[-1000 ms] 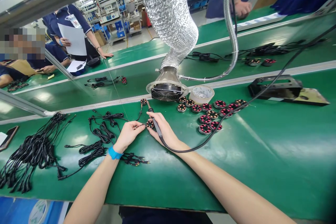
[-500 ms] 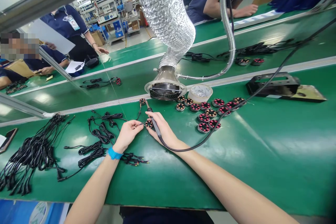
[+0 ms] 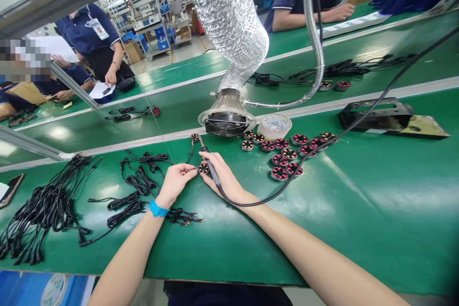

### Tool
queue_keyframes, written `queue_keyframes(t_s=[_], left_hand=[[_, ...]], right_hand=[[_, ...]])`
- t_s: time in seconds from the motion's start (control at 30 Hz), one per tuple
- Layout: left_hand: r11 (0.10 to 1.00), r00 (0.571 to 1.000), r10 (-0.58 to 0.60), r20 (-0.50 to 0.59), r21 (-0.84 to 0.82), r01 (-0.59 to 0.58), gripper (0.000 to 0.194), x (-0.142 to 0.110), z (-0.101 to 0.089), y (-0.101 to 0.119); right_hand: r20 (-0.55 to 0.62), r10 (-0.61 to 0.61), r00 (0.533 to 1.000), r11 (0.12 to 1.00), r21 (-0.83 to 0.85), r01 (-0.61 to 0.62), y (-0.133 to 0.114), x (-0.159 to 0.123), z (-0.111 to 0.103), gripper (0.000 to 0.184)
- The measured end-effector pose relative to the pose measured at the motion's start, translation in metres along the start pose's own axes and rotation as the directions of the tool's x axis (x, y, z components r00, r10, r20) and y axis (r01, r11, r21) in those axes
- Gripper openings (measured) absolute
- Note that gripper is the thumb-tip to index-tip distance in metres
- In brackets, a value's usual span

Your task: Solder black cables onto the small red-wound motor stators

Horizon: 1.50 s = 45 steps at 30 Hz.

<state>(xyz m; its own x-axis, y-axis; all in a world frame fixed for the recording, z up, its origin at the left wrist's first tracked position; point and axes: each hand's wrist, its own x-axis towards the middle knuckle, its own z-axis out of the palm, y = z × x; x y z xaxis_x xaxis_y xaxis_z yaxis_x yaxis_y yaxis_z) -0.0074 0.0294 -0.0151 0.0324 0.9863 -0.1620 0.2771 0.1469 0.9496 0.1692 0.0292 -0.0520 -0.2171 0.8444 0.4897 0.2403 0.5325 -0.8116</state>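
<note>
- Green workbench (image 3: 340, 229), running beneath a metal fume hood (image 3: 228, 100), the landmark here.
- Co-worker (image 3: 86, 33), far behind and left of the hood: one hand has just moved across to beside a white paper (image 3: 96, 91), with no apparent bearing on the near work.
- Black cables (image 3: 50, 205), heaped well left of the hood.
- Cluster of wound rings (image 3: 281, 145), just right of and below the hood.
- Person's right hand (image 3: 221, 172), below the hood, curled around a soldering iron (image 3: 213, 168); almost unmoved this past second, so the same step appears in hand.
- Left hand (image 3: 175, 182), below left of the hood, equally steady: thumb and fingertips pinched together, seemingly on the edge of the held ring (image 3: 203, 168).
- That ring sits below left of the hood, between both hands' fingertips.
- Second ring (image 3: 194, 137), left of the hood, just beside the iron's tip; contact cannot be told.
</note>
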Motion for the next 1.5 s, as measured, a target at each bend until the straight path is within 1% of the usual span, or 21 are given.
queue_keyframes(t_s=[0.17,0.33,0.5,0.67,0.93,1.07,1.23,1.37,1.5], left_hand=[[1.0,0.999,0.02,0.032,0.024,-0.02,0.032,-0.001,-0.001,0.0],[0.998,0.998,0.001,0.055,0.067,-0.005,0.034,-0.003,0.001,0.005],[0.996,0.998,-0.01,0.063,0.087,0.004,0.038,-0.005,0.001,0.009],[0.995,0.998,-0.006,0.067,0.095,-0.001,0.036,-0.006,0.002,0.011],[1.0,0.999,-0.003,0.054,0.007,0.003,0.036,-0.004,-0.001,0.006],[0.999,0.998,-0.036,0.048,0.007,0.035,0.035,-0.004,-0.002,0.006],[0.997,0.996,0.01,0.088,0.071,-0.016,0.033,-0.004,0.001,0.008],[0.994,0.994,0.039,0.102,0.093,-0.049,0.035,-0.004,0.003,0.011],[0.995,0.994,-0.009,0.113,0.097,-0.002,0.041,-0.004,0.003,0.012]], right_hand=[[0.003,0.0,1.0,1.0,-0.013,0.0,-0.001,0.001,-0.001,0.063],[-0.006,-0.006,1.0,1.0,-0.025,0.005,-0.001,0.0,-0.001,0.063],[-0.008,-0.001,1.0,1.0,-0.018,0.001,-0.001,0.0,-0.001,0.065],[-0.008,-0.008,1.0,1.0,-0.026,0.008,-0.001,0.001,-0.001,0.065],[0.001,-0.001,1.0,1.0,-0.029,0.001,-0.004,0.001,-0.003,0.066],[0.003,0.007,1.0,1.0,-0.028,-0.006,-0.004,0.001,-0.003,0.065],[-0.003,-0.006,1.0,1.0,-0.02,0.006,-0.001,0.001,-0.003,0.067],[-0.02,-0.048,0.999,0.997,-0.061,0.046,-0.005,0.002,-0.005,0.066],[-0.005,-0.082,0.997,0.995,-0.056,0.082,-0.012,0.001,-0.005,0.06]])
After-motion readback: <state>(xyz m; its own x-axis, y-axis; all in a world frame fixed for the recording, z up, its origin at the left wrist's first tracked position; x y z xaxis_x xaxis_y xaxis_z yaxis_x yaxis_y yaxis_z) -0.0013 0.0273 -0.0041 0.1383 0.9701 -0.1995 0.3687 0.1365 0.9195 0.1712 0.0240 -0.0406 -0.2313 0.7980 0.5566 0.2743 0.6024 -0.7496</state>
